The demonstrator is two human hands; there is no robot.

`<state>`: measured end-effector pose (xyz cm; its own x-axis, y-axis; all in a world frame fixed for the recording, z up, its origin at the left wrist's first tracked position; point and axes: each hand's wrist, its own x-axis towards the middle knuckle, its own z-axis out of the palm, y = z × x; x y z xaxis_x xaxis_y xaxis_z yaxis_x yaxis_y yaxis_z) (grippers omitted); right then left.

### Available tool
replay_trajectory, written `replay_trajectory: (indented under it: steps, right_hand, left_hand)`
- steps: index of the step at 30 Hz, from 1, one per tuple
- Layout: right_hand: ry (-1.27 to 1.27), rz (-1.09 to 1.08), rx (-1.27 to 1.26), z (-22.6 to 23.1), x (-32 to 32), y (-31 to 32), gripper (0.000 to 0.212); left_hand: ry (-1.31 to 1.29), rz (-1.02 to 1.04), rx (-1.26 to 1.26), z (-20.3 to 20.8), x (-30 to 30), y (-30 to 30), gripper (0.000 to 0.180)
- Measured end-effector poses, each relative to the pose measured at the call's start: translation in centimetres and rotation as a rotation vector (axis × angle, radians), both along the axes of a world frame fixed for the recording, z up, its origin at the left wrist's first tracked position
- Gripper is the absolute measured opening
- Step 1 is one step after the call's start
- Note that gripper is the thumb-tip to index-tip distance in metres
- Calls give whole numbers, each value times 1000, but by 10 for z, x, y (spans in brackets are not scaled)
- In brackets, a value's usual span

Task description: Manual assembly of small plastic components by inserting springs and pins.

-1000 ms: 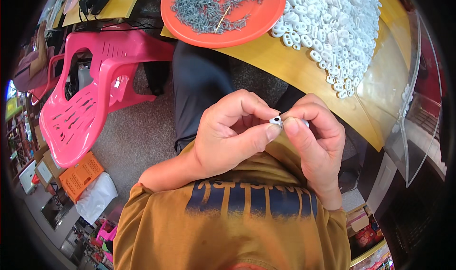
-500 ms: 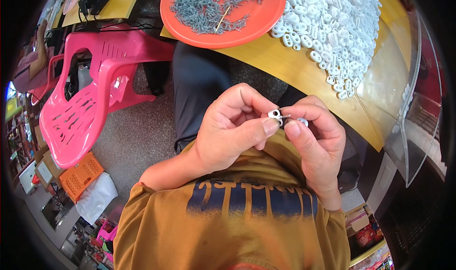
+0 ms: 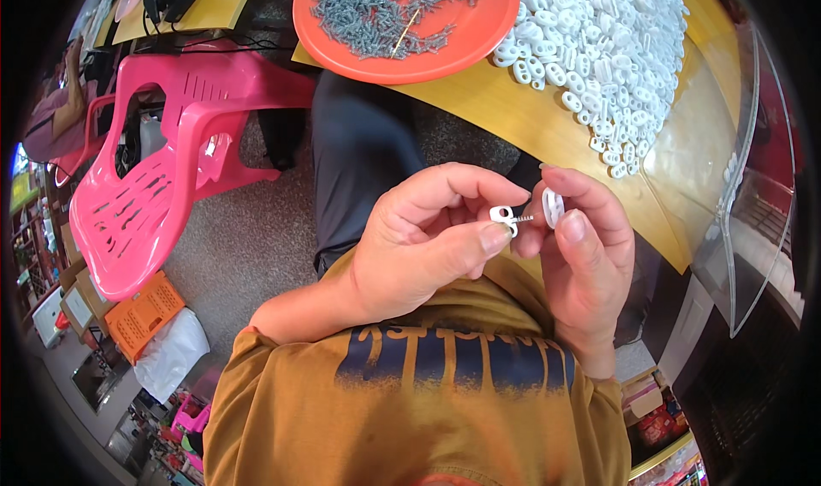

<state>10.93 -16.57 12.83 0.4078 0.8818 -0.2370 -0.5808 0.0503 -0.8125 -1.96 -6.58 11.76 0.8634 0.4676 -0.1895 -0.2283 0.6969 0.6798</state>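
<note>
Above my lap, my left hand (image 3: 419, 238) pinches a small white plastic piece with round holes (image 3: 503, 216) between thumb and forefinger. A thin grey screw (image 3: 525, 218) sticks out of its right side. Just to the right, my right hand (image 3: 594, 251) grips a second white two-holed oval piece (image 3: 552, 207) between thumb and fingers, turned nearly edge-on. A narrow gap separates this piece from the screw's tip. Part of the left-hand piece is hidden behind my thumb.
On the yellow table (image 3: 505, 114) ahead lies a large heap of white oval pieces (image 3: 599, 58). Beside it, a red plate (image 3: 453, 62) holds many grey screws (image 3: 368, 15) and a thin yellowish stick (image 3: 405, 32). A pink plastic chair (image 3: 184, 144) stands to the left. Clear bent sheeting (image 3: 735, 229) hangs at the right.
My right hand has moved off the screw, slightly to the right. The white piece tucked in its fingers has come up between thumb and forefinger. My left hand keeps its pinch.
</note>
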Motion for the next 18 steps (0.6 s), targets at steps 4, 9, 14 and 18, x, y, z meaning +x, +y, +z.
replay_trajectory:
  steps: [4,9,14,18]
  right_hand:
    - [89,3,-40,3,-1,0,31]
    - [66,-2,-29,4,-1,0,30]
    - [-3,-3,-2,3,-2,1,29]
    - [-70,3,6,-1,-1,1,28]
  left_hand:
    - [-49,-15,5,2,1,-1,21]
    - [-70,-5,-17,2,2,-1,18]
    - [-75,1,-12,1,2,-2,17]
    - [22,45,53,5,4,-4,14]
